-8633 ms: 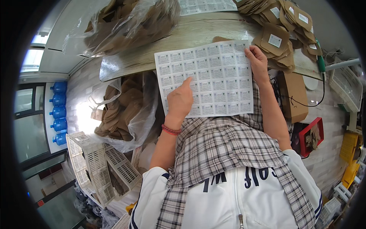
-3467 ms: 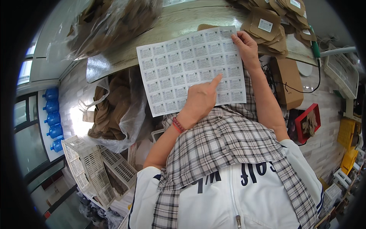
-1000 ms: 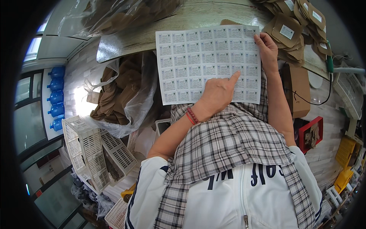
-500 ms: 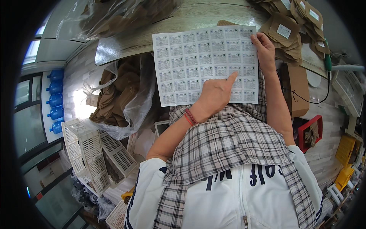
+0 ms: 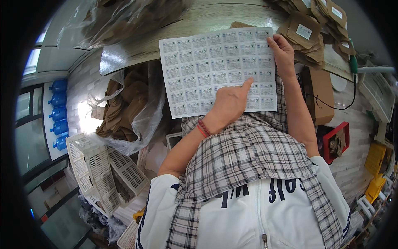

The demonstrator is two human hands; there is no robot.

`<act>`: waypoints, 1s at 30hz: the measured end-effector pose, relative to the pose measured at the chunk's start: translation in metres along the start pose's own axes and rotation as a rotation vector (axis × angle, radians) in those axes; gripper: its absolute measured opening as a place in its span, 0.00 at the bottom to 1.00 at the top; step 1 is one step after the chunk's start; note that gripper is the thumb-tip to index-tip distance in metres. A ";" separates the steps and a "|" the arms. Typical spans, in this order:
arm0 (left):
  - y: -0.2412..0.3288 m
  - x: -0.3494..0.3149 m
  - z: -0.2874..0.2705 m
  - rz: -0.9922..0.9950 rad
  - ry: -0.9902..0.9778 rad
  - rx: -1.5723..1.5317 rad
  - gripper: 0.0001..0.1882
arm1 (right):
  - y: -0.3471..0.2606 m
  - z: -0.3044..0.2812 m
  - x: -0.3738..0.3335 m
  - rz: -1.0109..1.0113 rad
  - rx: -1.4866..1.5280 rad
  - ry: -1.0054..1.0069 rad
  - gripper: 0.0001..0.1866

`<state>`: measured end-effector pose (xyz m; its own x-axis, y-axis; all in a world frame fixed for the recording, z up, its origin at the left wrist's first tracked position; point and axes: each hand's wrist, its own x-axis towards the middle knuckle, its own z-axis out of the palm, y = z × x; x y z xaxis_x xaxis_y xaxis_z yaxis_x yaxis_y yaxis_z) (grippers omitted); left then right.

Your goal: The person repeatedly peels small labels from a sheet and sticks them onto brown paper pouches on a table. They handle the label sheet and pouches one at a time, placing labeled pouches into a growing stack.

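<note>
A white sheet of small printed labels [image 5: 182, 83], set out in rows, is held up in front of my lap. My right hand [image 5: 283, 52] pinches its upper right corner between thumb and fingers. Across the lower part of the sheet lies my left hand [image 5: 229, 103], index finger stretched out to a label right of the middle, the other fingers curled. That hand grips nothing that I can see. Beyond the sheet, at the right of the table [image 5: 224, 16], brown textured flat pieces [image 5: 304, 31] are stacked, several bearing a white label.
Plastic bags of brown pieces lie at the table's far left and hang below its edge [image 5: 124, 103]. White slatted crates [image 5: 93, 170] stand at the lower left, blue water bottles [image 5: 59, 112] beyond. On the right are a cardboard box [image 5: 321, 97], a red tray [image 5: 336, 143] and a black cable [image 5: 346, 107].
The whole view has shifted slightly. Against the sheet, both hands keep their places, with the left index finger at about the same label.
</note>
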<state>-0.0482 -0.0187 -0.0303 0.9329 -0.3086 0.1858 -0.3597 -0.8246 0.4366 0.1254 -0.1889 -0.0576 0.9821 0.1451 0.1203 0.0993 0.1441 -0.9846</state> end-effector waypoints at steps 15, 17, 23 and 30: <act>0.003 0.004 -0.007 -0.087 -0.065 -0.107 0.27 | -0.041 -0.010 -0.095 -0.265 -0.790 0.115 0.18; 0.003 0.004 -0.007 -0.066 -0.046 -0.112 0.27 | -0.052 -0.011 -0.116 -0.318 -0.946 0.006 0.17; 0.004 0.003 -0.005 -0.069 0.006 -0.111 0.26 | -0.055 0.017 -0.144 -0.476 -1.179 -0.197 0.21; 0.004 0.001 -0.006 -0.091 0.020 -0.138 0.25 | -0.053 0.024 -0.147 -0.323 -1.284 -0.276 0.25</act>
<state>-0.0490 -0.0188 -0.0231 0.9616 -0.2250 0.1574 -0.2745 -0.7755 0.5685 -0.0278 -0.1945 -0.0204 0.8377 0.4910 0.2389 0.5451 -0.7780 -0.3124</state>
